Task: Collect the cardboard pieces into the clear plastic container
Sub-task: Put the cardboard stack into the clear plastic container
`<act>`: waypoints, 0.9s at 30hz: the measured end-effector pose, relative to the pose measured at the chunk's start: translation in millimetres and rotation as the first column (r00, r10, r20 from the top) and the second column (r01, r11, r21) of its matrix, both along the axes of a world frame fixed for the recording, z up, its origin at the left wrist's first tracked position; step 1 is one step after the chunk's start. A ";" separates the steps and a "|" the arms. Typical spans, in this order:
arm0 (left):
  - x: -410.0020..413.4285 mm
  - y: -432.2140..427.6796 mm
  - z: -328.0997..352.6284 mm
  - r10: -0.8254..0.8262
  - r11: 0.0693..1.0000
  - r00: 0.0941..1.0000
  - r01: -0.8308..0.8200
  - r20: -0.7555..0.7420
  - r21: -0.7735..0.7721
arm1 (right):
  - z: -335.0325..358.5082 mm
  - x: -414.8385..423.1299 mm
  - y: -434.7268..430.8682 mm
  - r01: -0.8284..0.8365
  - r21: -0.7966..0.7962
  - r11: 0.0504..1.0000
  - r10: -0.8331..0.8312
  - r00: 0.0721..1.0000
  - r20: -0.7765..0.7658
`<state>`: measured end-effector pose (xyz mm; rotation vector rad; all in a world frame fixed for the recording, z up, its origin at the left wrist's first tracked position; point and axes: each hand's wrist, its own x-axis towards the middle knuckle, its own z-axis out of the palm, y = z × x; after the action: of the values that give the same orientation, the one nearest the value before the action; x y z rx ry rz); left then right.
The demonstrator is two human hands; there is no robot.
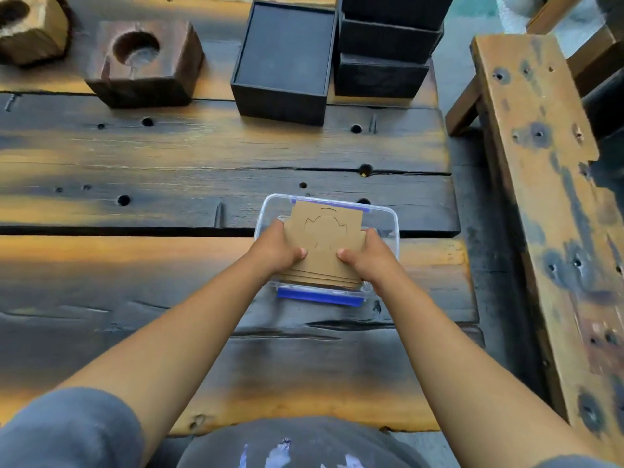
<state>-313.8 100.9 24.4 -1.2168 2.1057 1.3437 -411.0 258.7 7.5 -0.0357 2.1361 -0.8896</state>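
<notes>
A stack of brown cardboard pieces with a cut outline on the top sheet sits tilted over the clear plastic container, which has blue clips on its near and far sides. My left hand grips the stack's left edge, thumb on top. My right hand grips its right edge, thumb also on top. The stack's near end is layered and rests low at the container's near wall; the far end rises above the far rim. The container's inside is mostly hidden by the cardboard.
The container stands on a dark, worn wooden plank table. Black boxes and a stack of black boxes stand at the back. Two wooden blocks with round holes sit at the back left. A wooden bench runs along the right.
</notes>
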 end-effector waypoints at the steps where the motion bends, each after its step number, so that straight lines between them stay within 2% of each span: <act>1: -1.6 -1.4 -5.7 -0.018 1.000 0.999 0.018 0.042 -0.010 | -6.1 -1.9 -3.3 -0.039 0.054 0.998 0.039 0.999 -0.005; 5: -1.5 0.9 -17.8 -0.116 0.987 0.981 0.131 0.154 -0.094 | -19.8 -4.3 -5.1 -0.180 0.233 0.956 0.190 0.982 -0.019; 8: -2.3 -0.4 -23.5 -0.115 0.988 0.982 0.128 0.150 -0.086 | -23.5 -8.5 -5.5 -0.165 0.235 0.958 0.169 0.986 0.002; 13: 0.4 -1.5 -24.7 -0.100 0.992 0.987 0.109 0.124 -0.061 | -24.3 -10.6 2.0 -0.120 0.142 0.983 0.117 0.993 0.027; 16: 2.7 1.8 -23.3 -0.109 0.990 0.984 0.120 0.140 -0.077 | -21.0 -10.5 2.3 -0.190 0.202 0.961 0.195 0.981 -0.001; 21: 5.0 10.5 -10.2 -0.100 0.989 0.985 0.114 0.143 -0.090 | -11.1 -2.4 -2.9 -0.180 0.256 0.950 0.198 0.979 -0.046; 24: 12.1 12.4 3.4 -0.123 0.985 0.986 0.136 0.112 -0.109 | -2.5 7.8 0.2 -0.177 0.283 0.943 0.211 0.973 -0.096; 27: 24.7 8.8 20.7 -0.193 0.970 0.981 0.193 0.015 -0.147 | 11.3 25.5 9.6 -0.143 0.271 0.952 0.208 0.951 -0.229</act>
<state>-289.1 109.6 45.1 -1.0339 2.2914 1.1192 -385.5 268.2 18.8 -0.2207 2.4273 -0.5260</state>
